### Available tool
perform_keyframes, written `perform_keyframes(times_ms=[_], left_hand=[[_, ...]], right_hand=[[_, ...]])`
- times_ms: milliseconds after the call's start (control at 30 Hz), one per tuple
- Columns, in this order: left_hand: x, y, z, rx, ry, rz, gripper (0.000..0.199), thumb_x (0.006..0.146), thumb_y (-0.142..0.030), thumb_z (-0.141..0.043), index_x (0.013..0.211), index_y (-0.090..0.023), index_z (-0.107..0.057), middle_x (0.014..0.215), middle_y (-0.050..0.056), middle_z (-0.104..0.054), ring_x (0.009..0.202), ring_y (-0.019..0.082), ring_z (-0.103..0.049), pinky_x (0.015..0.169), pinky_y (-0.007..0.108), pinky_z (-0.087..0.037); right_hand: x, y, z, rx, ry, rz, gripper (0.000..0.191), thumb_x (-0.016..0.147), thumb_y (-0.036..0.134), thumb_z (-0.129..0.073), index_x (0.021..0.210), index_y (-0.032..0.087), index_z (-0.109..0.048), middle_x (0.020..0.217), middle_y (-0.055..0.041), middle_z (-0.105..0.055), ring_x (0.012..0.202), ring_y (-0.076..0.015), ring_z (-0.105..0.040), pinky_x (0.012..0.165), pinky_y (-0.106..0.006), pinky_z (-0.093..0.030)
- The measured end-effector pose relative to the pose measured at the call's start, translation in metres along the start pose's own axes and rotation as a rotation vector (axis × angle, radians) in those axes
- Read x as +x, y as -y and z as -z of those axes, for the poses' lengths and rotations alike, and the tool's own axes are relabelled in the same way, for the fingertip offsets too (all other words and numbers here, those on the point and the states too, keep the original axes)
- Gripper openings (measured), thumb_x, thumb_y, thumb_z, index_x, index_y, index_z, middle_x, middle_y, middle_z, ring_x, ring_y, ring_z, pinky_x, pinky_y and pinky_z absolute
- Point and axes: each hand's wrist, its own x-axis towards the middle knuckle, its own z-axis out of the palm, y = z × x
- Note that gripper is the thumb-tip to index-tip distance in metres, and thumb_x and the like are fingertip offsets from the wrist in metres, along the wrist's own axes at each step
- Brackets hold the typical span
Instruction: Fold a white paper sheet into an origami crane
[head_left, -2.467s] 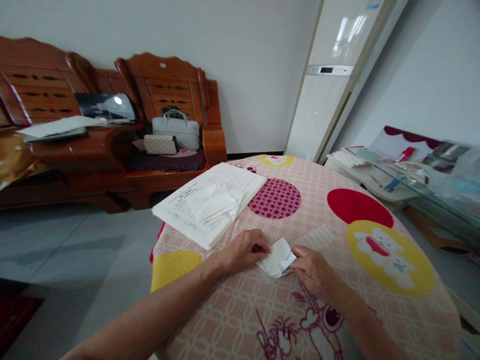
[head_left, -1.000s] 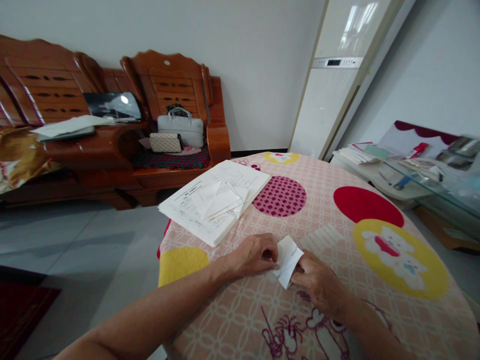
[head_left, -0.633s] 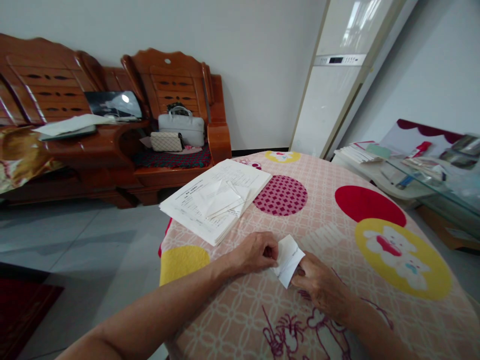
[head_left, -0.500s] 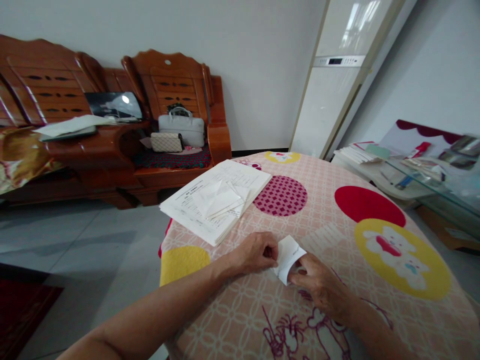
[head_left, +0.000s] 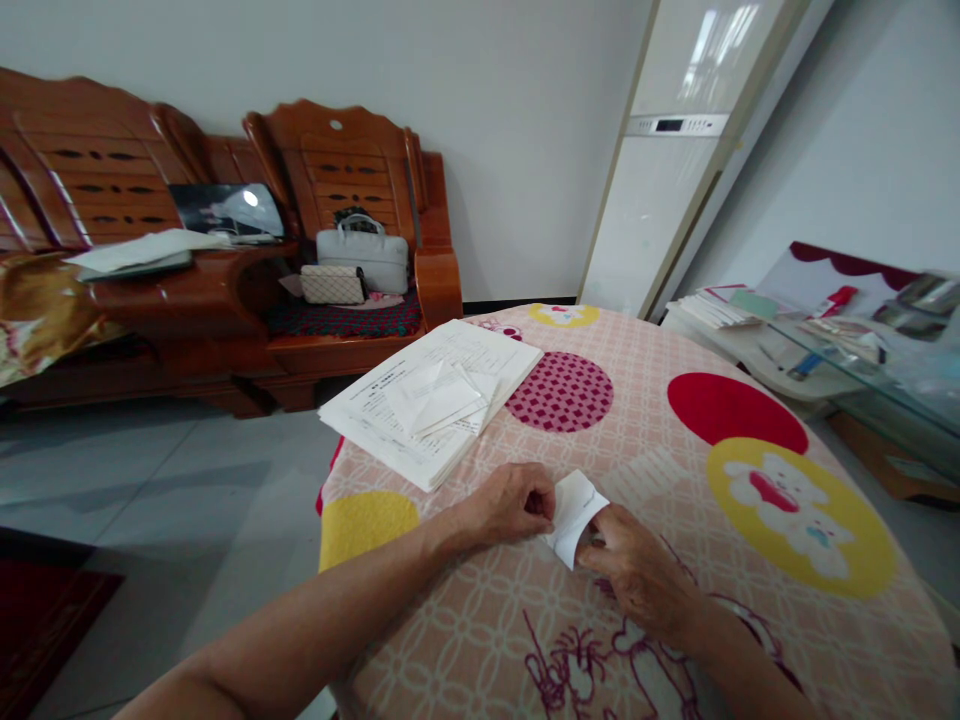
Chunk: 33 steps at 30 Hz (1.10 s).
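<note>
Between my two hands, just above the tablecloth, is a small folded piece of white paper point(head_left: 576, 512) with a little print near its right edge. My left hand point(head_left: 517, 505) pinches its left edge between thumb and fingers. On the opposite side, my right hand point(head_left: 630, 560) grips the paper's right edge, its fingertips partly hidden behind the bent sheet. Farther off to the left, a stack of printed sheets point(head_left: 390, 430) lies on the table, with several folded white papers point(head_left: 448, 397) on top.
A patterned cloth covers the round table point(head_left: 465, 620). Beyond it stand a wooden sofa point(head_left: 352, 150) holding bags point(head_left: 367, 255) and a tall white air conditioner point(head_left: 645, 210). At the right is a glass-topped side table point(head_left: 862, 370) with papers and small items.
My right hand and the right edge of the paper have shifted very slightly left. The left hand keeps its pinch, and the stack of sheets stays in place.
</note>
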Motion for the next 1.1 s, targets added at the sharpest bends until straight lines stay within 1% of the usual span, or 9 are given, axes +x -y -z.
perform_keyframes(times_ms=[133, 200, 267, 333, 400, 533, 600, 767, 1100], left_hand=[[-0.001, 0.000, 0.001, -0.037, 0.002, 0.007, 0.013, 0.064, -0.005, -0.063, 0.073, -0.014, -0.066, 0.074, 0.000, -0.059, 0.066, 0.011, -0.054, 0.059, 0.020, -0.040], [-0.002, -0.001, 0.002, -0.056, -0.033, 0.026, 0.016, 0.063, -0.004, -0.063, 0.076, -0.013, -0.065, 0.075, 0.000, -0.060, 0.066, 0.010, -0.054, 0.059, 0.019, -0.040], [-0.003, -0.002, 0.002, -0.075, -0.078, 0.040, 0.019, 0.062, -0.003, -0.063, 0.078, -0.013, -0.064, 0.077, 0.000, -0.060, 0.067, 0.010, -0.054, 0.060, 0.019, -0.042], [-0.004, -0.002, 0.002, -0.093, -0.111, 0.041, 0.022, 0.062, -0.003, -0.062, 0.082, -0.012, -0.065, 0.079, 0.001, -0.060, 0.068, 0.011, -0.056, 0.061, 0.019, -0.043], [-0.005, -0.001, 0.001, -0.103, -0.140, 0.038, 0.026, 0.063, -0.002, -0.061, 0.087, -0.013, -0.067, 0.082, 0.002, -0.061, 0.069, 0.011, -0.057, 0.062, 0.019, -0.045], [-0.005, 0.003, -0.002, -0.107, -0.170, 0.036, 0.027, 0.063, -0.004, -0.064, 0.088, -0.013, -0.070, 0.083, 0.003, -0.062, 0.069, 0.011, -0.059, 0.062, 0.020, -0.046], [-0.005, 0.005, -0.002, -0.109, -0.173, 0.053, 0.026, 0.063, -0.005, -0.065, 0.087, -0.013, -0.071, 0.083, 0.003, -0.062, 0.068, 0.011, -0.059, 0.061, 0.019, -0.046], [-0.006, 0.002, 0.000, -0.073, -0.142, 0.078, 0.034, 0.064, -0.006, -0.065, 0.096, -0.015, -0.074, 0.084, 0.004, -0.062, 0.068, 0.011, -0.059, 0.060, 0.020, -0.046], [-0.005, -0.002, 0.004, 0.007, -0.072, 0.079, 0.040, 0.067, -0.006, -0.062, 0.102, -0.019, -0.075, 0.088, 0.004, -0.061, 0.071, 0.013, -0.058, 0.063, 0.020, -0.045]], right_hand=[[0.002, 0.003, 0.001, -0.090, 0.045, 0.008, 0.031, 0.087, 0.016, -0.048, 0.102, 0.023, -0.074, 0.104, -0.0124, -0.061, 0.099, -0.0292, -0.052, 0.083, -0.041, -0.043], [0.001, 0.003, 0.000, -0.083, 0.026, 0.022, 0.033, 0.087, 0.015, -0.045, 0.105, 0.023, -0.072, 0.104, -0.0122, -0.060, 0.100, -0.0287, -0.051, 0.085, -0.041, -0.044], [0.000, 0.003, -0.002, -0.060, -0.037, 0.028, 0.036, 0.088, 0.012, -0.042, 0.106, 0.020, -0.071, 0.103, -0.0125, -0.060, 0.100, -0.0272, -0.052, 0.085, -0.039, -0.044], [0.000, 0.002, -0.006, -0.055, -0.124, 0.002, 0.034, 0.088, 0.010, -0.040, 0.098, 0.016, -0.071, 0.098, -0.0133, -0.061, 0.096, -0.0256, -0.053, 0.084, -0.037, -0.044], [0.002, 0.000, -0.009, -0.098, -0.199, -0.041, 0.031, 0.088, 0.009, -0.040, 0.086, 0.014, -0.071, 0.088, -0.0133, -0.062, 0.089, -0.0245, -0.054, 0.078, -0.035, -0.044], [0.009, -0.003, -0.011, -0.260, -0.268, -0.070, 0.025, 0.086, 0.009, -0.049, 0.072, 0.014, -0.069, 0.071, -0.0094, -0.063, 0.075, -0.0227, -0.054, 0.070, -0.033, -0.039], [0.014, -0.001, -0.008, -0.306, -0.240, -0.105, 0.020, 0.083, 0.010, -0.054, 0.070, 0.015, -0.069, 0.069, -0.0074, -0.065, 0.071, -0.0217, -0.054, 0.068, -0.033, -0.036], [0.022, 0.006, 0.003, -0.363, -0.080, -0.248, 0.018, 0.082, 0.015, -0.057, 0.070, 0.017, -0.070, 0.069, -0.0066, -0.069, 0.067, -0.0207, -0.057, 0.065, -0.032, -0.033], [0.031, 0.004, 0.005, -0.411, 0.065, -0.321, 0.019, 0.084, 0.016, -0.055, 0.078, 0.015, -0.074, 0.075, -0.0105, -0.073, 0.067, -0.0216, -0.061, 0.064, -0.032, -0.033]])
